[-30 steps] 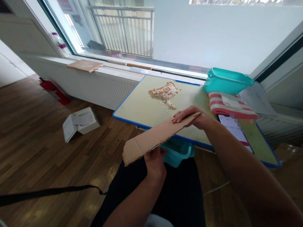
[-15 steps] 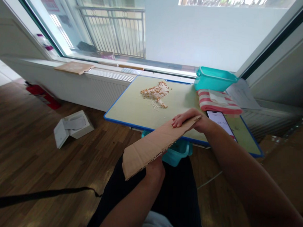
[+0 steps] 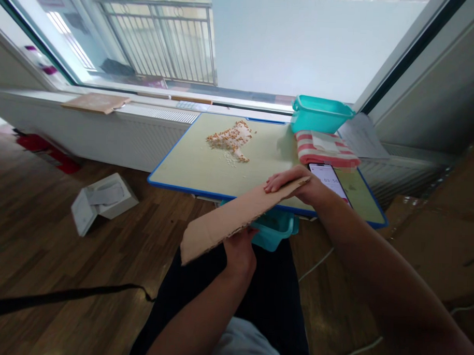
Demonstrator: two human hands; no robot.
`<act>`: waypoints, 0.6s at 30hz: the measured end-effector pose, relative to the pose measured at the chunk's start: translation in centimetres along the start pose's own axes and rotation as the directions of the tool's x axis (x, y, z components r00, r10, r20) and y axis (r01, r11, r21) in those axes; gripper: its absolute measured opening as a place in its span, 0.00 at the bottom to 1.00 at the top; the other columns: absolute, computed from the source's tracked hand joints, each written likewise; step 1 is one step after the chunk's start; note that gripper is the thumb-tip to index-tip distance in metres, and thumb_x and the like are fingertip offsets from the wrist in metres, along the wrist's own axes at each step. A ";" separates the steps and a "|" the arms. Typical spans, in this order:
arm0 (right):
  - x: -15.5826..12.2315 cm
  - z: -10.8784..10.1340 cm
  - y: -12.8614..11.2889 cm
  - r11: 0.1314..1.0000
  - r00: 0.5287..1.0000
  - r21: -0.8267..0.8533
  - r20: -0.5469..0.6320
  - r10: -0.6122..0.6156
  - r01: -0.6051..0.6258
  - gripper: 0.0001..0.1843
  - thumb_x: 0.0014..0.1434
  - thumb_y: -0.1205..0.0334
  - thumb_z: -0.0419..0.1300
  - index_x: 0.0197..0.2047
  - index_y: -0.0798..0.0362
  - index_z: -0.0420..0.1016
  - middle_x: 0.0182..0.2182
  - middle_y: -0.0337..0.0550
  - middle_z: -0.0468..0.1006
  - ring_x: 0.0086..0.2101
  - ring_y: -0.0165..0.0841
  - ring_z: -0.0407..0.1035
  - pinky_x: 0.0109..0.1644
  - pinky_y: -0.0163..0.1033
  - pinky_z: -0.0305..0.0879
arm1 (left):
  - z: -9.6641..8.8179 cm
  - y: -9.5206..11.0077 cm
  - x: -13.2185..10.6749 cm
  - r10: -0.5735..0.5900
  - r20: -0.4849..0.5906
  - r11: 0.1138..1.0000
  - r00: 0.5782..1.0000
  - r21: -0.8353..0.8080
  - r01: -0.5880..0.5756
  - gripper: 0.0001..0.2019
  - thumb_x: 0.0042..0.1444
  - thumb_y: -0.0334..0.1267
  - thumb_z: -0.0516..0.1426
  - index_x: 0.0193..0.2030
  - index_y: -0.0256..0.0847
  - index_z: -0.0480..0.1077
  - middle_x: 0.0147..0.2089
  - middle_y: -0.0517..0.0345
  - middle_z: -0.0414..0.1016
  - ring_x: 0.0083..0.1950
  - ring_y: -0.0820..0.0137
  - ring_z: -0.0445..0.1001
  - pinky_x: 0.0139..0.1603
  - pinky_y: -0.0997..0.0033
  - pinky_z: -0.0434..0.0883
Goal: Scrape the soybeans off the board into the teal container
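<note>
So the right hand's (image 3: pixel 287 181) grip is clamped on the far end of a cardboard strip (image 3: pixel 235 216), fingers laid over the top face. The left hand (image 3: pixel 240 245) is under the near edge, fingers mostly hidden, so can't really tell if that grip is closed or just propping it. The cardboard slants between the two. Just beside the left grip there's a turquoise tub (image 3: pixel 276 236), partly tucked under the tabletop (image 3: pixel 183 168). Beyond the right grip, a messy pile of orange and white grains (image 3: pixel 230 139); to that grip's right, a phone (image 3: pixel 327 179) and a striped towel (image 3: pixel 306 150).
</note>
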State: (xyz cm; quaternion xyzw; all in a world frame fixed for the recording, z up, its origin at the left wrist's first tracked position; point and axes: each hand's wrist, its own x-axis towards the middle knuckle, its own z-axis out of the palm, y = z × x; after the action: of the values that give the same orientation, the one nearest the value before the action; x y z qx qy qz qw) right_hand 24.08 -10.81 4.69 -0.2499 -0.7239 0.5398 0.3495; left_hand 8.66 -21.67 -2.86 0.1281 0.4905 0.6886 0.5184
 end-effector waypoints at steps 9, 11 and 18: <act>0.0 0.3 -0.6 0.986 0.875 0.165 -0.481 0.049 0.036 0.12 0.35 0.70 0.66 0.28 0.48 0.79 0.26 0.33 0.78 0.31 0.33 0.71 0.42 0.42 0.67 | -0.1 0.1 0.6 -0.092 -0.010 0.995 0.996 -0.036 0.092 0.14 0.45 0.41 0.62 0.30 0.38 0.60 0.23 0.64 0.66 0.24 0.77 0.67 0.27 0.73 0.68; -0.7 -0.1 -1.0 0.996 0.829 0.072 -0.559 0.004 0.044 0.11 0.36 0.69 0.67 0.27 0.49 0.77 0.25 0.32 0.77 0.31 0.32 0.71 0.41 0.42 0.67 | -0.1 0.2 0.6 -0.087 -0.011 0.996 0.996 -0.030 0.087 0.14 0.45 0.41 0.62 0.30 0.38 0.60 0.23 0.65 0.65 0.23 0.77 0.66 0.27 0.74 0.68; -4.7 -0.1 -5.6 0.962 0.649 -0.274 -0.731 -0.210 0.003 0.15 0.45 0.64 0.65 0.40 0.49 0.73 0.41 0.36 0.76 0.47 0.37 0.67 0.50 0.45 0.66 | 0.2 0.0 0.6 -0.066 0.005 0.998 0.998 -0.012 0.066 0.12 0.48 0.39 0.61 0.33 0.38 0.61 0.26 0.64 0.67 0.23 0.77 0.67 0.25 0.74 0.69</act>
State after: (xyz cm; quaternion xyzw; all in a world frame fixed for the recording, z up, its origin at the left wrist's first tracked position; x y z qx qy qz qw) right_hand 27.24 -15.85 8.92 -0.4493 -0.5884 0.2707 0.6153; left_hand 8.51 -21.07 -2.98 0.1099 0.4891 0.6738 0.5428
